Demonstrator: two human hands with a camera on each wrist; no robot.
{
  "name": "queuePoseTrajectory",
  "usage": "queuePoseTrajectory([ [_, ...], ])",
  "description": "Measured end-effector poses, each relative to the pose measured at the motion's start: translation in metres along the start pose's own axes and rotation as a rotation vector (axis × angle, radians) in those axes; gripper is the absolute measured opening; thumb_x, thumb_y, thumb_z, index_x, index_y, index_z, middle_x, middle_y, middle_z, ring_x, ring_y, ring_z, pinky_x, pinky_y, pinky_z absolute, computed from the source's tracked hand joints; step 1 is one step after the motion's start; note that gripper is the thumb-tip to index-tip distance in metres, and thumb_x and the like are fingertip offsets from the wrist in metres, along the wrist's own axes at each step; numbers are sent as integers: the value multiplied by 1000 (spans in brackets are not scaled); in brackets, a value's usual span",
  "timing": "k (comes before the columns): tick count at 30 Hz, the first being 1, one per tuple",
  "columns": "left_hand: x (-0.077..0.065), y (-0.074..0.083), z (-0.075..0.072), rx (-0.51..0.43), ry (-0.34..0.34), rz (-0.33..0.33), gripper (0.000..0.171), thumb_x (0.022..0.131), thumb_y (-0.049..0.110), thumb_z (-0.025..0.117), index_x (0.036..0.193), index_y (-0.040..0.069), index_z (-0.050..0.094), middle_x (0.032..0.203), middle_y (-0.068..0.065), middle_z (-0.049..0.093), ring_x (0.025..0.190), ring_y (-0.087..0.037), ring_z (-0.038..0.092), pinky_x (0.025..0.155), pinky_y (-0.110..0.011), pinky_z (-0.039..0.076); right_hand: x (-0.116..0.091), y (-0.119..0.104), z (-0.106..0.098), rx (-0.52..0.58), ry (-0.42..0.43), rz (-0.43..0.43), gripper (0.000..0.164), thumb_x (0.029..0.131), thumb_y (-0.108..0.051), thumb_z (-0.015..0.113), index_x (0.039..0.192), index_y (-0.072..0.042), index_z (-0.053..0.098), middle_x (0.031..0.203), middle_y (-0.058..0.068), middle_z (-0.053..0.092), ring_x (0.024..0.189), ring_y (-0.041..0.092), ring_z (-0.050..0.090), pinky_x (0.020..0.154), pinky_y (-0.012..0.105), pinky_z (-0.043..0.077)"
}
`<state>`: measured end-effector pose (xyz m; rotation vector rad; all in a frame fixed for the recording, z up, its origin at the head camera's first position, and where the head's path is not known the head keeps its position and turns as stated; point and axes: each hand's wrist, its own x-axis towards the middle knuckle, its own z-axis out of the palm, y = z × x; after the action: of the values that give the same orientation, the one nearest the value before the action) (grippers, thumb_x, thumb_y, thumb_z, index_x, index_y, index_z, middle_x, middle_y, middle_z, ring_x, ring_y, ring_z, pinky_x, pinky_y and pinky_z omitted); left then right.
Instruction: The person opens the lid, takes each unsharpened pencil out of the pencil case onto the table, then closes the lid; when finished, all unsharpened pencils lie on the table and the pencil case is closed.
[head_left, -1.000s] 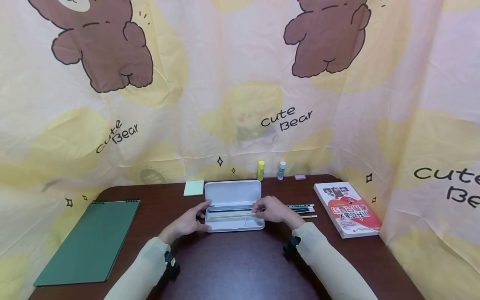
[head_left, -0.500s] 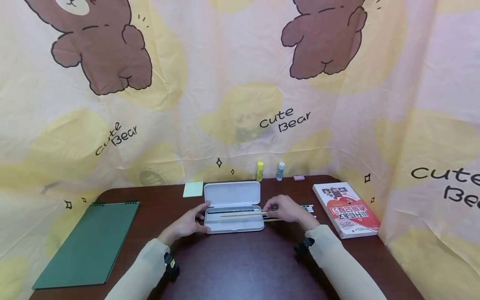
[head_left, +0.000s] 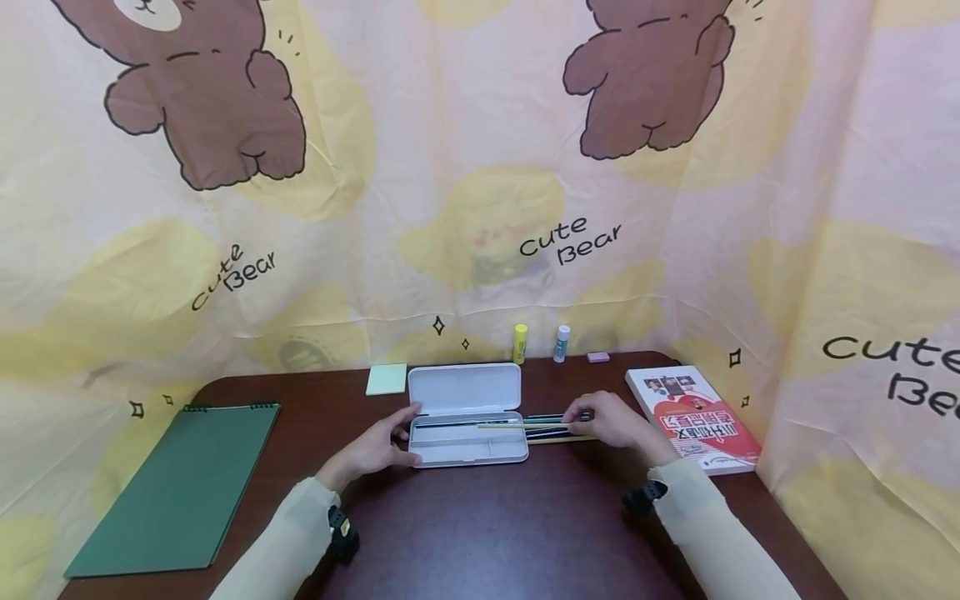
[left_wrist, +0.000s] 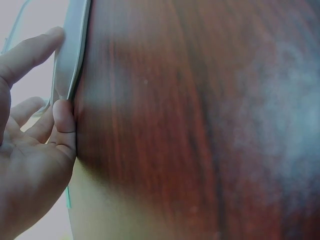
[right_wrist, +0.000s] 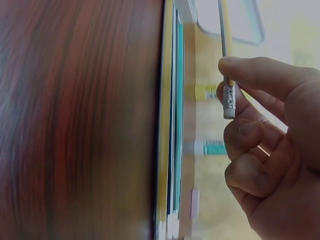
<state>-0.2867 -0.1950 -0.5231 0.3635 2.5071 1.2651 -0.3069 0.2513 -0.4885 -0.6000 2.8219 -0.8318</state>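
Observation:
A white pencil case (head_left: pixel 450 454) lies with its lid (head_left: pixel 465 388) raised at the back. My left hand (head_left: pixel 372 447) grips its left end, thumb at the front corner and a finger near the hinge. In the left wrist view, the thumb (left_wrist: pixel 42 45) touches the case's front wall (left_wrist: pixel 72 45). My right hand (head_left: pixel 611 419) pinches a yellow pencil (right_wrist: pixel 227 40) near its white eraser end. The pencil's other end reaches left over the case. A dark pencil shows in the rear compartment. More pencils (right_wrist: pixel 172 125), dark and yellow, lie on the table beneath the right hand.
Behind the case are a pale green sticky-note pad (head_left: pixel 386 379), a yellow glue stick (head_left: pixel 520 343), a blue-and-white glue stick (head_left: pixel 561 343) and a pink eraser (head_left: pixel 597 357). A book (head_left: pixel 693 417) lies to the right, a green spiral pad (head_left: pixel 176 487) to the left.
My right hand has moved right with the yellow pencil, drawing most of its length out from over the case. My left hand has stayed at the case's left end.

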Motion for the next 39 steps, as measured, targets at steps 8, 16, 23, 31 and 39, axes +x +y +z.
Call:
queuePoseTrajectory([
  [8,0,0,0,-11,-4,7,96,77,24,87,156,29,33,142,-5,50,113,-24,47,86,-34,44,-17,22,-13,10,6,13,9,90,-20,74,98,-22,77,95,-8,72,87,14,58,80,33,46],
  [16,0,0,0,-21,-10,-3,96,77,24,87,156,31,32,141,-5,49,114,-24,47,85,-33,44,-35,41,-26,32,-12,53,10,90,-18,73,100,-18,77,95,-7,72,85,16,57,76,31,46],
  [23,1,0,1,-18,-4,-2,95,77,24,86,156,30,33,135,-6,52,113,-24,48,86,-35,44,-45,52,-30,74,-38,111,11,90,-17,73,100,-16,76,96,-3,72,87,19,57,76,35,46],
  [31,1,1,0,-12,-1,-9,95,77,23,86,156,30,33,133,-6,53,112,-23,48,87,-36,43,-46,56,-29,44,-63,143,9,89,-14,73,97,-17,77,94,-4,71,86,18,56,76,35,44],
  [39,1,1,1,-14,-3,-10,96,77,23,86,156,31,33,132,-7,52,113,-24,47,88,-36,43,-46,59,-24,5,-52,191,8,89,-19,75,96,-20,78,99,-4,72,87,16,56,79,35,43],
])
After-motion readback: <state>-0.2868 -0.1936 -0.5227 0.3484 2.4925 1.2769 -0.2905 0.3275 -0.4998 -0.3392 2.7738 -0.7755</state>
